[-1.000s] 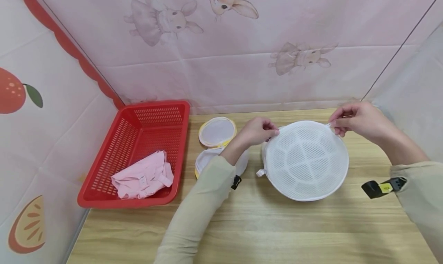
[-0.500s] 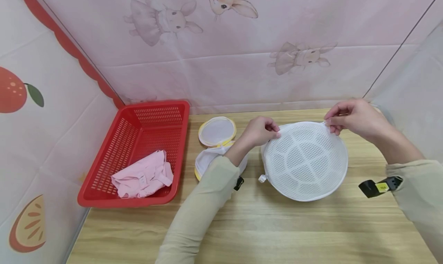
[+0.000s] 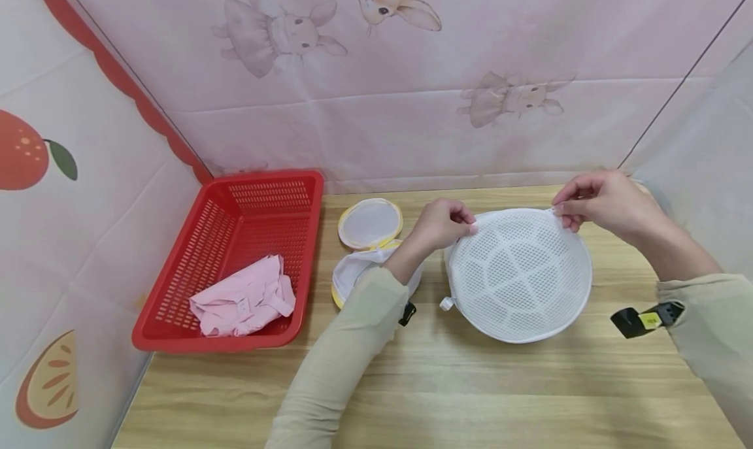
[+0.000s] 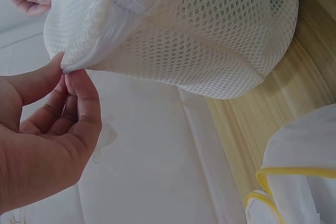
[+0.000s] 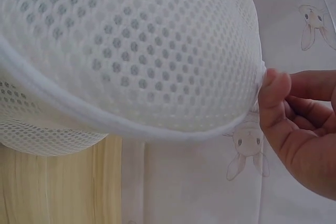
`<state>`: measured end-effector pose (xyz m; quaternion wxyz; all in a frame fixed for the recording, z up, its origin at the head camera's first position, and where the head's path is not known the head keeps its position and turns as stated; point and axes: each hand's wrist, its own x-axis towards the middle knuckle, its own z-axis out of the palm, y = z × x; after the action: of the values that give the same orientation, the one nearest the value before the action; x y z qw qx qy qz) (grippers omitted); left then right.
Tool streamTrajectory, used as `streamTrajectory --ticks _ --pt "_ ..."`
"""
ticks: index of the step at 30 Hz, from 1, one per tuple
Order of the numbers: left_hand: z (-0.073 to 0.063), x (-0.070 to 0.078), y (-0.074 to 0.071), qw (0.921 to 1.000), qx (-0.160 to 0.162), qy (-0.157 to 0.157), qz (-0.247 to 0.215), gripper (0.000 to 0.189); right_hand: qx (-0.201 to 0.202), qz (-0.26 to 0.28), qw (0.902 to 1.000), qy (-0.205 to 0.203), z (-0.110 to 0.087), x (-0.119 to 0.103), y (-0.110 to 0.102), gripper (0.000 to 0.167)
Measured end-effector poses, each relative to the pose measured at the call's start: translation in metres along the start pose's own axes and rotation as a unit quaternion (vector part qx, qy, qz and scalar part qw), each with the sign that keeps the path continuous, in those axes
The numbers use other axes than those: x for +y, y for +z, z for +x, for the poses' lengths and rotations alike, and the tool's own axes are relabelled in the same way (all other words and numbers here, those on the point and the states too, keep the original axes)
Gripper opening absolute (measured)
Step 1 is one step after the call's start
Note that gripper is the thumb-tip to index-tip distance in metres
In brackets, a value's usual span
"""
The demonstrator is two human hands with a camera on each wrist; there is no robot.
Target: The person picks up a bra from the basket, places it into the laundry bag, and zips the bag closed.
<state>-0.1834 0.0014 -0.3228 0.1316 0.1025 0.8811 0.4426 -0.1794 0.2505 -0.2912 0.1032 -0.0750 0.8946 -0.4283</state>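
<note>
A round white mesh laundry bag stands on the table at the right, its flat lid face turned up. My left hand pinches the rim at the bag's far left, thumb against fingertips; the left wrist view shows the white edging caught there. At the far right of the rim, my right hand pinches a small spot, perhaps the zipper pull, which its thumb covers in the right wrist view. The bag's side mesh bulges below the rim. A white tab sticks out at its left side.
Left of the bag, partly behind my left forearm, lies a smaller white mesh bag with yellow trim, its round lid folded back. A red plastic basket farther left holds a folded pink cloth. A rabbit-print wall covering borders the table's back.
My right hand has shifted slightly left along the bag's far rim, still pinching it. The left hand keeps its pinch at almost the same place.
</note>
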Motion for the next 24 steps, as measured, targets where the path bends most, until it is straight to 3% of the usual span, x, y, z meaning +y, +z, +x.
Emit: streamTrajectory --ticks 14,24 --pt "-0.001 -0.007 0.002 0.9985 0.033 -0.015 -0.042 0.008 0.006 -0.005 0.9999 0.008 -0.007 0.015 -0.005 0.015" --pt "-0.002 -0.024 -0.002 0.9929 0.025 -0.014 -0.116 0.007 -0.006 0.06 0.9978 0.028 -0.015 0.035 -0.007 0.013"
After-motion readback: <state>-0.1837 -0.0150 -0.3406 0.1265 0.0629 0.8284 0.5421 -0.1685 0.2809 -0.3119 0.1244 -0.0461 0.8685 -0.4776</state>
